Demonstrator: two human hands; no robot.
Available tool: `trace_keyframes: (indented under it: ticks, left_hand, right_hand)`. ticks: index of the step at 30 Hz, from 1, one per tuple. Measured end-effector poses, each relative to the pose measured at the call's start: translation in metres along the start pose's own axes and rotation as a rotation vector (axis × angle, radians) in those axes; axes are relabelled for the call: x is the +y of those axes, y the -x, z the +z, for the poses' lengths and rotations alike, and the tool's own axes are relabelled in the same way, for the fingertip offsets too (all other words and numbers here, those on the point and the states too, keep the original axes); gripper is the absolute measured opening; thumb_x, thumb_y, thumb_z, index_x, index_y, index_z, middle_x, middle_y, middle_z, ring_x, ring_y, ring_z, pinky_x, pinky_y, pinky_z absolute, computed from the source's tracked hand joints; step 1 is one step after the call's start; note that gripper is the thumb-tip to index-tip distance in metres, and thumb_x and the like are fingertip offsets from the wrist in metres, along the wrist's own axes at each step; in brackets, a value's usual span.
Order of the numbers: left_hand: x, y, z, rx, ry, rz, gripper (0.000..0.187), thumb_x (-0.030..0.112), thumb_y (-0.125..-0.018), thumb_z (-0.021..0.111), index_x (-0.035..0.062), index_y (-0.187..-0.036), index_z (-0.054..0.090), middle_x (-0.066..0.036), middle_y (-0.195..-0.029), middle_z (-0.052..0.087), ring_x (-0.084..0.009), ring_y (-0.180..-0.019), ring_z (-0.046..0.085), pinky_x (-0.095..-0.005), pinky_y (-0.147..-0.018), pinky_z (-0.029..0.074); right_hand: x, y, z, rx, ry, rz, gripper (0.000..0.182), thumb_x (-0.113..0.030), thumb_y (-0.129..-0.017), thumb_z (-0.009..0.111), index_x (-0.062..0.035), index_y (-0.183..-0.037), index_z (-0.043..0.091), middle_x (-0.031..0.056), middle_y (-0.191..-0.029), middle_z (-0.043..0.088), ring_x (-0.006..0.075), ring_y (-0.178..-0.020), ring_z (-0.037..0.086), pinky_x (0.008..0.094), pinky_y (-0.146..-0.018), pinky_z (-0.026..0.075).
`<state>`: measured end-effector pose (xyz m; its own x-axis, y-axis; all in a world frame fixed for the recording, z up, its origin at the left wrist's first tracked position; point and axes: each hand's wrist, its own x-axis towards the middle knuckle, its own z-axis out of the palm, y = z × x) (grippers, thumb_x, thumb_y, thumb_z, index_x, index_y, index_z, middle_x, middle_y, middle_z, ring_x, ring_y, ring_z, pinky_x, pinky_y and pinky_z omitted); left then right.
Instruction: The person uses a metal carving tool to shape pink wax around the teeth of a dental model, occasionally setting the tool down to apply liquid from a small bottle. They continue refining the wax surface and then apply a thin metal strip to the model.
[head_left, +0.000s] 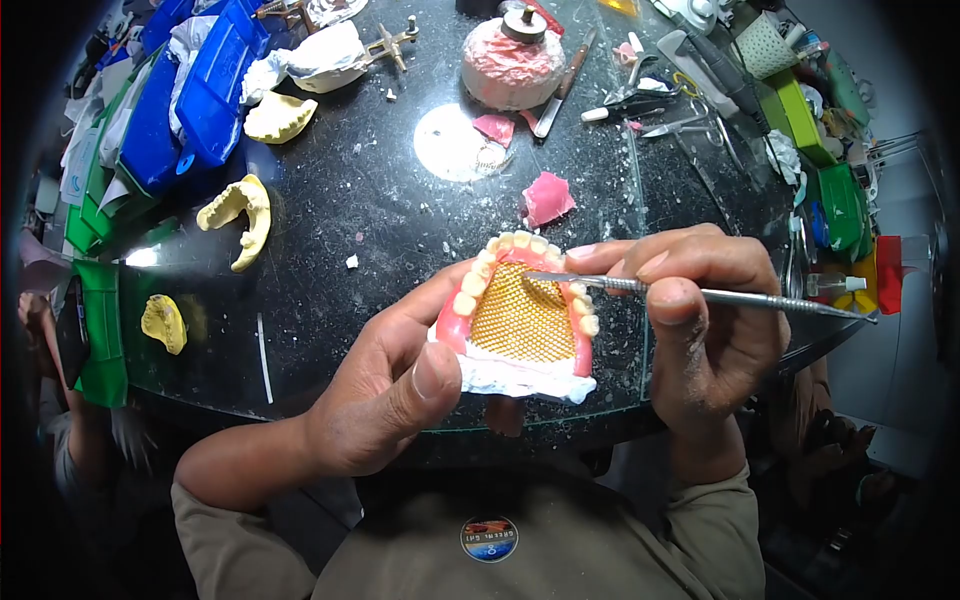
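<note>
My left hand point(395, 385) is wrapped round the left side of a dental model point(520, 379) with a white base, holding it above the table's front edge. Pink wax and a row of cream teeth line its arch, and gold mesh point(515, 318) covers the middle. My right hand point(715, 310) pinches a thin metal carving tool point(745, 299), held nearly level. The tool's flat tip lies over the upper part of the mesh, just inside the teeth; whether it touches cannot be told. Some right-hand fingertips are close to the model's right side.
Beyond the model lies a pink wax piece point(548, 198). Yellowish casts point(240, 218) and blue bins point(212, 90) stand left. A pink-topped round flask point(512, 70) and a knife point(566, 82) are at the back. Scissors point(690, 125) and green boxes point(843, 208) lie right.
</note>
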<state>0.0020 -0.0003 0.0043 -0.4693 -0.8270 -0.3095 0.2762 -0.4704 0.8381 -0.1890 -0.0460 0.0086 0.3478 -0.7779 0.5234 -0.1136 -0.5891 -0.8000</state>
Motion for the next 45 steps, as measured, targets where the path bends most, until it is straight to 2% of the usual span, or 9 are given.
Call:
trace_keyframes:
  ticks: [7, 28, 34, 38, 45]
  left_hand:
    - [-0.0001, 0.0007, 0.0014, 0.025, 0.011, -0.024, 0.122, 0.085, -0.055, 0.045, -0.0001, -0.137, 0.015, -0.015, -0.122, 0.046, -0.0199, -0.100, 0.055, -0.0268, -0.060, 0.053]
    - [0.0012, 0.0010, 0.0002, -0.015, -0.047, 0.003, 0.120, 0.085, -0.059, 0.040, -0.0023, -0.137, 0.012, -0.017, -0.121, 0.046, -0.0197, -0.096, 0.057, -0.0264, -0.060, 0.052]
    - [-0.0003, 0.0006, 0.0020, 0.011, -0.038, 0.022, 0.119, 0.085, -0.059, 0.039, -0.0013, -0.137, 0.013, -0.017, -0.121, 0.047, -0.0201, -0.097, 0.057, -0.0270, -0.059, 0.052]
    - [0.0042, -0.0001, 0.0051, 0.060, 0.003, -0.037, 0.119, 0.086, -0.058, 0.041, 0.0001, -0.137, 0.015, -0.016, -0.121, 0.046, -0.0203, -0.100, 0.056, -0.0271, -0.059, 0.053]
    - [0.0012, 0.0009, 0.0017, 0.025, -0.024, -0.015, 0.121, 0.086, -0.056, 0.042, -0.0001, -0.137, 0.014, -0.015, -0.122, 0.045, -0.0205, -0.101, 0.056, -0.0272, -0.059, 0.053]
  right_hand:
    - [0.0002, 0.0002, 0.0008, 0.006, -0.010, 0.003, 0.028, -0.026, -0.090, 0.051, 0.0008, -0.088, 0.045, 0.0127, -0.073, 0.055, 0.0264, -0.071, 0.063, 0.0382, -0.066, 0.055]
    - [0.0003, 0.0009, 0.0022, 0.020, -0.015, 0.009, 0.028, -0.027, -0.090, 0.051, 0.0001, -0.088, 0.045, 0.0127, -0.074, 0.055, 0.0259, -0.072, 0.063, 0.0391, -0.067, 0.055]
    - [0.0003, 0.0004, 0.0025, 0.021, -0.022, 0.011, 0.027, -0.027, -0.090, 0.051, 0.0001, -0.088, 0.046, 0.0126, -0.074, 0.055, 0.0255, -0.072, 0.063, 0.0386, -0.066, 0.056]
    - [0.0012, 0.0001, 0.0026, 0.021, -0.019, -0.001, 0.027, -0.027, -0.090, 0.051, 0.0002, -0.088, 0.046, 0.0125, -0.074, 0.055, 0.0254, -0.071, 0.063, 0.0384, -0.066, 0.056]
    - [0.0020, 0.0000, 0.0039, 0.025, -0.016, -0.004, 0.028, -0.027, -0.089, 0.052, 0.0005, -0.088, 0.046, 0.0121, -0.074, 0.055, 0.0248, -0.072, 0.063, 0.0378, -0.066, 0.056]
